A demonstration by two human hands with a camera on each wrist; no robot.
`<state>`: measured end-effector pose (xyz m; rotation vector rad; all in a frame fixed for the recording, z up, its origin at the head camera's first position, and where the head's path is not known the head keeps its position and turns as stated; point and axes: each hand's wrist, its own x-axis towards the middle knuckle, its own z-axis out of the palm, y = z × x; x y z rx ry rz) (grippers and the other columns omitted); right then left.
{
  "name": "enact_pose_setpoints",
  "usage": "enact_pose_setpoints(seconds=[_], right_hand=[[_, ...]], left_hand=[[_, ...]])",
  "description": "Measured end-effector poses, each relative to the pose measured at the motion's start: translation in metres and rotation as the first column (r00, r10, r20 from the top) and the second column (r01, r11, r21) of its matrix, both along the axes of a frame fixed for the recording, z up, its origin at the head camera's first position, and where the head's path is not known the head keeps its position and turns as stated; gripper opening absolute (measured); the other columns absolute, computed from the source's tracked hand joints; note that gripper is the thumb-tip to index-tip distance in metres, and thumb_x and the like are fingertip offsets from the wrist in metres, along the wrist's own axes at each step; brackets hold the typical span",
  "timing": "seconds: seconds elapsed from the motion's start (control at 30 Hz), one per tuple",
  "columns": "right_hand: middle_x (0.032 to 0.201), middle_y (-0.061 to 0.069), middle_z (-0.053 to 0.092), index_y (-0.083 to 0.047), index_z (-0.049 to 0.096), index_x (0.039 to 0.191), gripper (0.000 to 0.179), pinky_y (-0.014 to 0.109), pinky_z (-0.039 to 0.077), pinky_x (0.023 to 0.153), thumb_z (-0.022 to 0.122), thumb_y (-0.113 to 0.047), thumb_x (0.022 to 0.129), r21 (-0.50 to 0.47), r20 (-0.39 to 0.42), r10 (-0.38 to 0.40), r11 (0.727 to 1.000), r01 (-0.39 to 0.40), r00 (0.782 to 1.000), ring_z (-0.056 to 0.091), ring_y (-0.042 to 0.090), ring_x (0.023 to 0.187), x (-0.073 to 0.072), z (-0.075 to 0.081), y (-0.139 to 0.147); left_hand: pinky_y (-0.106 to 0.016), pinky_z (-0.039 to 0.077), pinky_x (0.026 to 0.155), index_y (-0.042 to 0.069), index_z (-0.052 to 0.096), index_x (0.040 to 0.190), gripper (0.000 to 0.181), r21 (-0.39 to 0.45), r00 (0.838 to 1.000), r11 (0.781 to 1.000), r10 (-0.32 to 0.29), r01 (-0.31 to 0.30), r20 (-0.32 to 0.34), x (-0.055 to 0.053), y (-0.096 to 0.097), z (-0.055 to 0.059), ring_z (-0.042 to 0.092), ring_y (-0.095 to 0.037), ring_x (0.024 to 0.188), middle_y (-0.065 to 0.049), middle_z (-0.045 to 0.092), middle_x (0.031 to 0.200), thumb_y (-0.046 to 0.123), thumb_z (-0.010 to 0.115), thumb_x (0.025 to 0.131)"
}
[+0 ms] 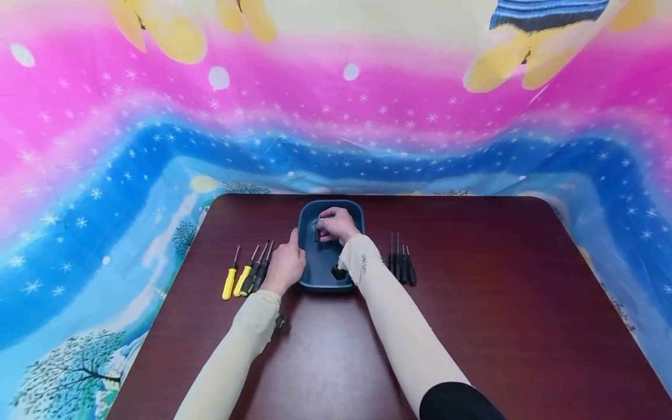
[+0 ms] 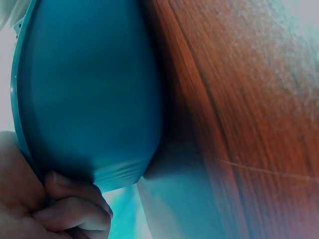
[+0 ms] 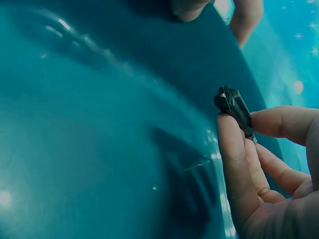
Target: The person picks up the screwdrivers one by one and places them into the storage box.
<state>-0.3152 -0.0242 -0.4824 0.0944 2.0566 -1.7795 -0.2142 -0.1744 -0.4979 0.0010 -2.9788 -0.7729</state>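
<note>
A dark blue-green plastic box [image 1: 325,287] with rounded corners stands at the far middle of the table. My left hand [image 1: 287,262] grips its left wall; the curled fingers [image 2: 75,204] lie against the outside and a thumb tip shows inside in the right wrist view. Over the box floor, my right hand [image 1: 338,224] pinches a small black-handled screwdriver [image 3: 233,105] between thumb and fingers. The handle's end points away from the palm, and most of the shaft is hidden by the hand. A shadow of hand and tool falls on the box's inside.
Left of the box lie several screwdrivers, some with yellow handles [image 1: 228,283] and some with black handles [image 1: 259,277]. To its right, several slim black screwdrivers [image 1: 398,268] lie side by side. Behind the dark red-brown table [image 1: 499,303] hangs a printed cloth [image 1: 336,116].
</note>
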Motion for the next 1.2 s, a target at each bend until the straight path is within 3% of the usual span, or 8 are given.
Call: enact_pose_setpoints(seconds=[0.3, 0.63, 0.83, 1.2], right_hand=[[0.089, 0.010, 0.064, 0.000, 0.061, 0.133, 0.039, 0.036, 0.063, 0.067, 0.069, 0.001, 0.094, 0.065, 0.003, -0.001, 0.998, 0.001, 1.000, 0.065, 0.019, 0.069, 0.000, -0.009, -0.009], [0.087, 0.012, 0.068, -0.002, 0.063, 0.126, 0.034, 0.032, 0.061, 0.058, 0.069, 0.002, 0.093, 0.150, -0.015, 0.002, 0.989, 0.000, 1.000, 0.066, 0.019, 0.065, -0.007, -0.018, -0.020], [0.086, 0.016, 0.070, -0.003, 0.064, 0.126, 0.034, 0.034, 0.062, 0.061, 0.071, 0.002, 0.092, 0.204, -0.029, 0.010, 0.979, -0.004, 1.000, 0.068, 0.019, 0.064, -0.005, -0.018, -0.021], [0.111, 0.019, 0.069, -0.004, 0.063, 0.131, 0.037, 0.034, 0.063, 0.071, 0.070, 0.000, 0.095, 0.200, -0.043, 0.036, 0.979, -0.027, 0.998, 0.074, 0.024, 0.086, 0.000, -0.016, -0.023]], left_hand=[[-0.051, 0.057, 0.077, -0.003, 0.036, 0.157, 0.058, 0.015, 1.000, 1.000, 0.009, -0.009, 0.011, 0.001, 0.001, 0.001, 0.072, -0.037, 0.083, -0.026, 0.074, 0.097, 0.013, 0.051, 0.104], [-0.049, 0.056, 0.071, -0.002, 0.037, 0.157, 0.058, 0.001, 1.000, 1.000, 0.006, -0.006, 0.004, 0.001, 0.000, 0.001, 0.070, -0.034, 0.074, -0.019, 0.070, 0.081, 0.012, 0.052, 0.103], [-0.040, 0.051, 0.062, -0.001, 0.033, 0.159, 0.059, 0.013, 0.999, 1.000, -0.002, 0.001, 0.047, 0.000, 0.002, -0.002, 0.063, -0.025, 0.062, -0.010, 0.064, 0.070, 0.014, 0.050, 0.105], [-0.037, 0.047, 0.058, -0.002, 0.032, 0.159, 0.059, 0.022, 0.999, 1.000, 0.004, -0.005, 0.051, 0.000, 0.001, 0.001, 0.058, -0.021, 0.057, -0.007, 0.060, 0.067, 0.014, 0.050, 0.105]])
